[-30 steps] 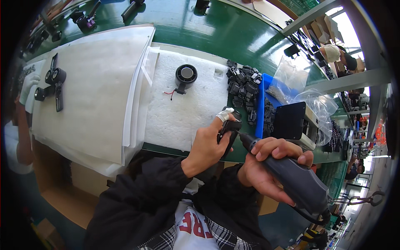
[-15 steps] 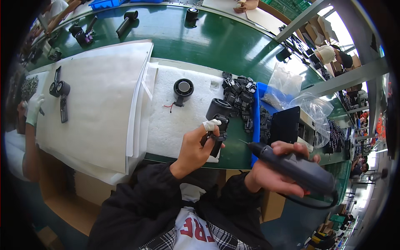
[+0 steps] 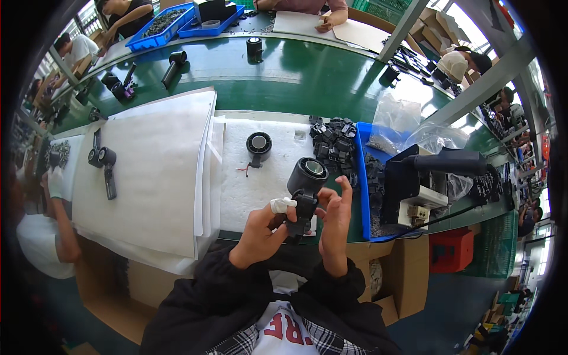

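Note:
My left hand [image 3: 257, 234], with a white covering on one finger, is closed around the handle of a black hair-dryer-like body [image 3: 307, 176]. Its round barrel points up and away from me. Beside the handle, my right hand [image 3: 335, 228] is open with the index finger raised; its other fingertips come close to the handle, and contact is hard to make out. Behind the held body, a second round black head [image 3: 259, 144] with short red wires lies on the white foam pad [image 3: 236, 198]. An electric screwdriver [image 3: 451, 161] rests across a black stand at the right.
Small black plastic parts [image 3: 336, 142] lie heaped beside a blue tray [image 3: 362, 210]. White sheets [image 3: 148, 177] are stacked at left, with a folded black device [image 3: 105, 163] on top. Co-workers sit around the green table [image 3: 290, 77]. Cardboard boxes [image 3: 408, 275] stand below the edge.
My right hand has let go of the electric screwdriver, now on the stand, and come over to the held body. The left hand has tilted that body. The view has shifted.

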`<state>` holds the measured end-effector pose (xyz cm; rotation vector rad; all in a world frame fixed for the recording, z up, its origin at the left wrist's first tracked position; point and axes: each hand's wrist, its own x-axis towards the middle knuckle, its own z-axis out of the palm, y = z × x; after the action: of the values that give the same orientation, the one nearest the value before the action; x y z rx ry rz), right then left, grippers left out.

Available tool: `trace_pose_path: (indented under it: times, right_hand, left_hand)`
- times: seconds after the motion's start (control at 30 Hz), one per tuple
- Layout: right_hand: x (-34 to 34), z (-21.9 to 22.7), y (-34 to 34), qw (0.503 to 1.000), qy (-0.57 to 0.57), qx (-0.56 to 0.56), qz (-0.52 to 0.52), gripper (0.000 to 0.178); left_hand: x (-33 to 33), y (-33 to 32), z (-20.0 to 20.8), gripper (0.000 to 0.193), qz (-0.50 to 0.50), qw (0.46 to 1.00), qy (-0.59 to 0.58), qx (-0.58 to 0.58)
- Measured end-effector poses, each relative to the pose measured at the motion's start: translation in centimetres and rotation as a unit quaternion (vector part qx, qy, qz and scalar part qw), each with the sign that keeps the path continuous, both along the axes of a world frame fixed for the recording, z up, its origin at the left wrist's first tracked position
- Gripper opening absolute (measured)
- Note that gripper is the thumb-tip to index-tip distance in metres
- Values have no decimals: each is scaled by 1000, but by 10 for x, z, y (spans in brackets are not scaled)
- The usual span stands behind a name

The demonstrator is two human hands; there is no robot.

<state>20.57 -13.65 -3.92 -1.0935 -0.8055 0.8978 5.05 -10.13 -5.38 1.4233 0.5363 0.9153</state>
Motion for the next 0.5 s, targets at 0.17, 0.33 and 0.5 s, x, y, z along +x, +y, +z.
trace_pose_path:
  times: [0.17,0.33,0.5]
  right_hand:
    - [5,-6,22,974,206,1,89,62]
    - [26,-35,41,994,-16,80,68,58]
    - [32,-29,54,938,-337,77,30,61]
  left_hand:
    - [2,0,18,20,-71,983,-90,-142]
    - [-9,7,16,26,-7,986,81,-147]
    - [-12,20,1,29,99,968,224,46]
